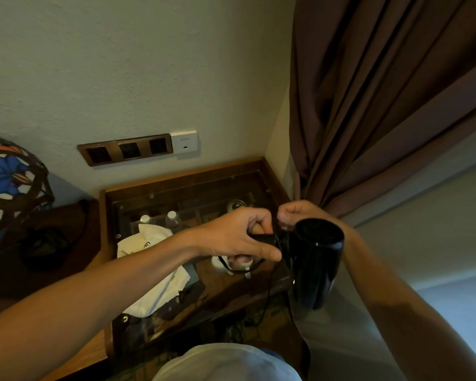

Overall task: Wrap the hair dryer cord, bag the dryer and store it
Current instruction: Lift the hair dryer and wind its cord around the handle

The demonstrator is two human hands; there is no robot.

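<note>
Closest in, at the bottom, is the person's pale shirt front (226, 362), and both bare forearms reach out from it over a wooden table (270, 171) with a glass top. The left hand (242, 235) is curled round the handle of a black hair dryer (316, 259), fingers wrapped over the top and the thumb stretched along the underside toward the barrel. The dryer is held in the air above the table's right front corner, its handle pointing left and its glossy barrel hanging down and toward the viewer. The right hand (297, 213) sits just behind the dryer where handle meets barrel, fingers bunched and pinching the black cord (267, 292); some turns of cord seem to lie round the handle by the left fingers, though the dark plastic makes them hard to separate. A slack loop of the cord droops under the left hand and a thin length trails down past the table edge toward the floor. Below the hands, on the glass, lies a crumpled white cloth bag (154, 276) with dark printed lettering, and beside it a small white object I cannot identify. Under the glass two capped bottles (171, 217) stand in compartments. At far left a stained-glass lamp (8, 182) stands on a darker surface. Behind, a brown socket panel (125, 149) and a white wall plate (184, 142) are set in the wall, and a brown curtain (382, 100) hangs at right.
</note>
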